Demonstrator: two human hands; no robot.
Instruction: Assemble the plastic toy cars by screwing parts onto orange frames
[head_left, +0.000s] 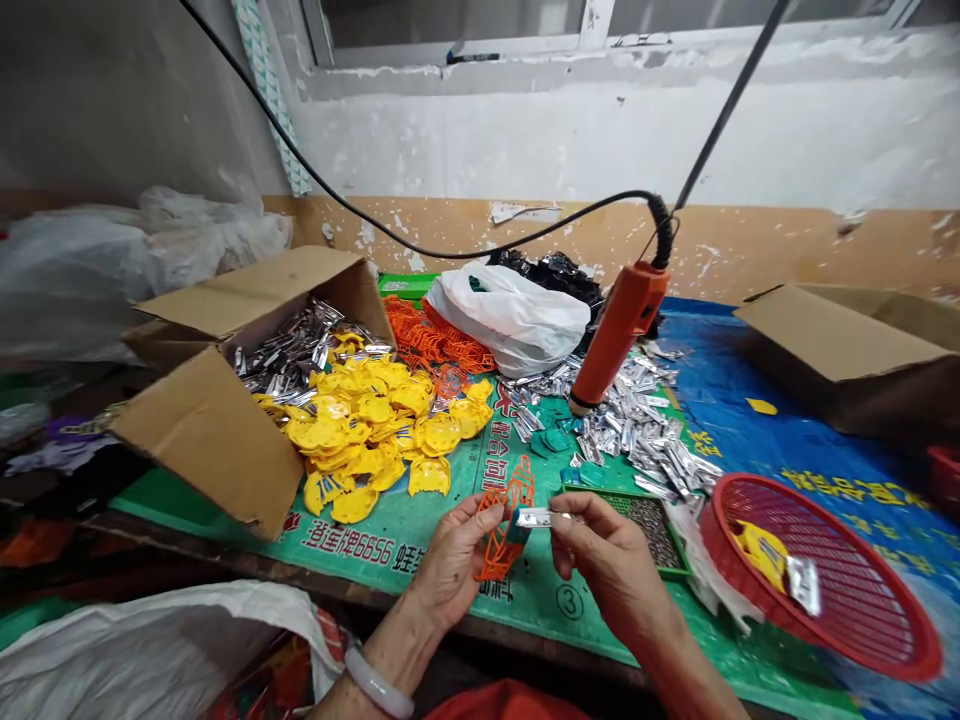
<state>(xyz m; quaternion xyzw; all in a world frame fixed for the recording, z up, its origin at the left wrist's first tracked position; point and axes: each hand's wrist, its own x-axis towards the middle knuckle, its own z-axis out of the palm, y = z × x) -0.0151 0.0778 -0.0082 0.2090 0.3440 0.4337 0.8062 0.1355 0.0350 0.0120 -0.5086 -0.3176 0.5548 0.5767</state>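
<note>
My left hand [459, 550] is closed on an orange openwork plastic frame [495, 560], above the front of the table. A small teal piece shows against the frame. Across it lies a shiny silver strip [534, 517], its right end at the pinched fingers of my right hand [600, 545]. Whatever else sits between those fingertips is too small to make out. Just behind my right hand is a green tray [679, 560] of tiny dark metal parts, probably screws. An orange electric screwdriver [619, 335] hangs tip down beyond my hands, over teal pieces [555, 440].
Yellow plastic pieces [375, 400] spill from a cardboard box [217, 440] at left. Silver strips [637, 430] lie heaped behind the tray. At right are a red basket [832, 640] and another cardboard box [832, 335]. A white bag [510, 315] rests on orange frames [420, 335].
</note>
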